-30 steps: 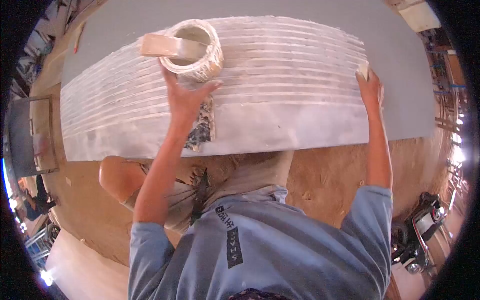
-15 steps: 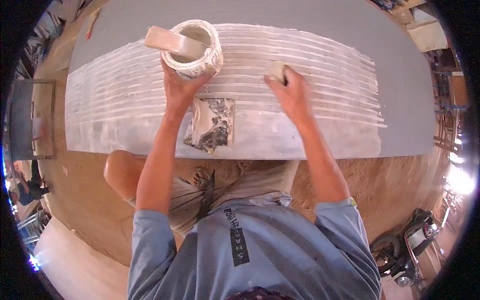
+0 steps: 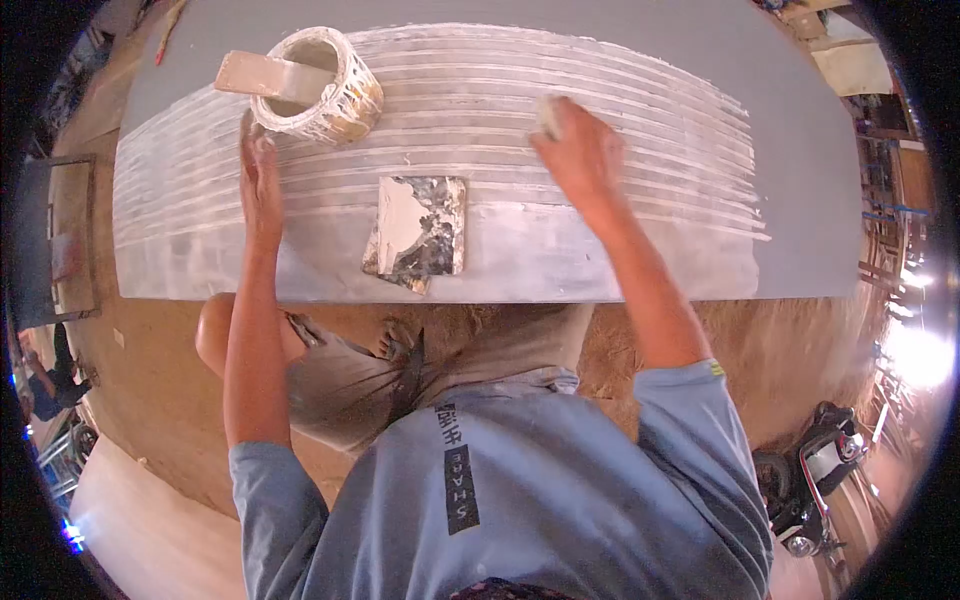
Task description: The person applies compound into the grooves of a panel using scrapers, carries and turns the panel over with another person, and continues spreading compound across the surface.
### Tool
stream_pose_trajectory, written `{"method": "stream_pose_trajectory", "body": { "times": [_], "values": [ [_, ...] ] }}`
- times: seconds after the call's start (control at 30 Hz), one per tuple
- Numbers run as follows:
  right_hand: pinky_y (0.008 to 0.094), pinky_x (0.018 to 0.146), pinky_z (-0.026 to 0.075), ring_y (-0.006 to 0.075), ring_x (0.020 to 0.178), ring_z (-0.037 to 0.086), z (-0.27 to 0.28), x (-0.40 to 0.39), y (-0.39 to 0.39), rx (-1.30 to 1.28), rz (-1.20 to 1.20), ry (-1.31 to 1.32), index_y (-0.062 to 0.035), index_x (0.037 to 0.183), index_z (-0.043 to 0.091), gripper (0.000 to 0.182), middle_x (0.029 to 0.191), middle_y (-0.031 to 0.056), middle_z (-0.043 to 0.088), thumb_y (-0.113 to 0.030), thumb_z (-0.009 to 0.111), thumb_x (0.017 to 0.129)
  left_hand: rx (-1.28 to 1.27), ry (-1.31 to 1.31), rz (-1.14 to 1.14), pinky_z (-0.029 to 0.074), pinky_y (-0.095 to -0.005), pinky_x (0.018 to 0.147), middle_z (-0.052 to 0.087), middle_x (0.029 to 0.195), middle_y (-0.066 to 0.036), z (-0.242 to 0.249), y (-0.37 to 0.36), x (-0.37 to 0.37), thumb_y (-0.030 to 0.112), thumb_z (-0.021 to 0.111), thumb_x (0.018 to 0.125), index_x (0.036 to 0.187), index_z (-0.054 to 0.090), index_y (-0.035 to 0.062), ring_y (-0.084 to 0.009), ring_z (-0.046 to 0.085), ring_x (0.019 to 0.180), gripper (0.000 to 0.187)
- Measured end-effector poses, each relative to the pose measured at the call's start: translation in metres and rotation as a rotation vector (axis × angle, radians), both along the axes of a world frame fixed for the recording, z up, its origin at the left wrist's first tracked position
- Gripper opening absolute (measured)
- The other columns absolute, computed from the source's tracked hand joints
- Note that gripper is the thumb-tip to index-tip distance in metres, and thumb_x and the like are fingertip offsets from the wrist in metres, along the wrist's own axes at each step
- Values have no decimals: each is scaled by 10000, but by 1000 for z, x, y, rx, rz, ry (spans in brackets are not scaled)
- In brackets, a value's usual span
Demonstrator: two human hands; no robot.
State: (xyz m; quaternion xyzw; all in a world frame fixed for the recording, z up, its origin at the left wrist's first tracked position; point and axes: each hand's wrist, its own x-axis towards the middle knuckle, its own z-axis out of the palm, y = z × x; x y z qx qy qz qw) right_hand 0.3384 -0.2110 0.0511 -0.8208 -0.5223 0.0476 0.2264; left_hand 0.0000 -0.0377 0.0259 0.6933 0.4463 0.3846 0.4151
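A white-smeared bucket stands on the grey panel, left of centre. A flat paddle leans across its mouth. My left hand is at the bucket's near left side, fingers stretched out and held close to the wall. My right hand is closed round a small pale block, held close over the striped part of the panel. Between my arms lies a square plate smeared with pale paste and dark patches, overlapping another piece under it. Long ridged rows of white paste run across the panel.
A thin red-tipped stick lies at the panel's far left. Beyond the near edge are my legs and the brown dirt floor. A motorbike stands at lower right. A person is at far left.
The bucket has moved left and my left hand has come off it, to its near left side. My right hand has moved slightly with the pale block. The view has shifted a little.
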Motion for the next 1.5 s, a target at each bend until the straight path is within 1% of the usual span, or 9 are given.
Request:
{"method": "stream_pose_trajectory", "body": {
  "times": [0.07, 0.3, 0.37, 0.4, 0.47, 0.67, 0.8, 1.2, 1.5],
  "values": [
    [470, 827, 505, 340, 936, 663, 4, 32, -19, -180, -81, -43, -80, 1124, 644, 388, 1002, 138, 685, -238, 726, 780, 52, 192, 164, 278, -390, 1155, 379, 1524, -196, 2, 5, 1, 447, 398, 1029, 1524, 309, 38, -326, 368, 1406, 648],
    [451, 888, 514, 399, 1018, 653, -30, 217, -145, -11, -197, -401, -47, 1278, 598, 565, 1126, 209, 683, -281, 731, 781, 255, 468, 224, 265, -433, 1159, 421, 1497, -180, -28, 24, -9, 381, 368, 1053, 1457, 423, 22, -359, 347, 1397, 543],
    [419, 844, 530, 339, 968, 677, -3, 240, -159, -284, -483, -308, -1, 1221, 618, 499, 1091, 196, 696, -246, 740, 805, 261, 458, 240, 262, -439, 1162, 421, 1498, -177, -26, 26, -6, 357, 373, 1056, 1440, 441, 7, -353, 347, 1400, 525],
    [419, 844, 530, 339, 968, 677, -4, 241, -150, -274, -475, -318, -1, 1221, 618, 499, 1091, 196, 696, -246, 740, 805, 305, 520, 227, 259, -441, 1164, 424, 1494, -180, -35, 32, -11, 360, 377, 1054, 1439, 440, 2, -355, 348, 1399, 530],
    [363, 798, 529, 237, 889, 663, -25, 229, -128, 98, -393, 245, 18, 1151, 643, 400, 1022, 144, 702, -218, 731, 840, 347, 589, 224, 256, -444, 1166, 428, 1490, -184, -44, 37, -17, 363, 381, 1052, 1438, 439, -4, -358, 349, 1397, 536],
    [450, 767, 526, 376, 864, 670, 6, 25, 8, -6, -108, 339, -6, 1010, 642, 345, 903, 206, 684, -295, 713, 835, 375, 622, 229, 251, -446, 1171, 421, 1486, -207, -41, 35, -16, 342, 389, 1046, 1421, 447, -25, -373, 351, 1390, 527],
    [484, 753, 514, 391, 858, 663, -7, -9, 52, 52, -28, 215, -6, 950, 624, 307, 894, 204, 675, -275, 682, 813, 397, 641, 210, 267, -445, 1165, 420, 1481, -219, -40, 33, -20, 307, 412, 1040, 1420, 436, -41, -375, 359, 1385, 516],
    [491, 818, 513, 336, 879, 686, -7, 109, -8, -62, -44, -75, -33, 1024, 650, 317, 911, 174, 692, -237, 686, 785, 351, 635, 194, 305, -451, 1126, 428, 1462, -248, -46, 37, -26, 284, 421, 1035, 1411, 438, -38, -410, 384, 1350, 496],
    [483, 889, 496, 325, 1031, 666, 5, 223, -84, -303, -293, -205, -136, 1266, 634, 521, 1092, 131, 708, -323, 711, 786, 298, 599, 221, 360, -473, 1031, 498, 1382, -271, -51, 42, -33, 271, 405, 1037, 1357, 492, -41, -454, 453, 1255, 455]
  ]
}}
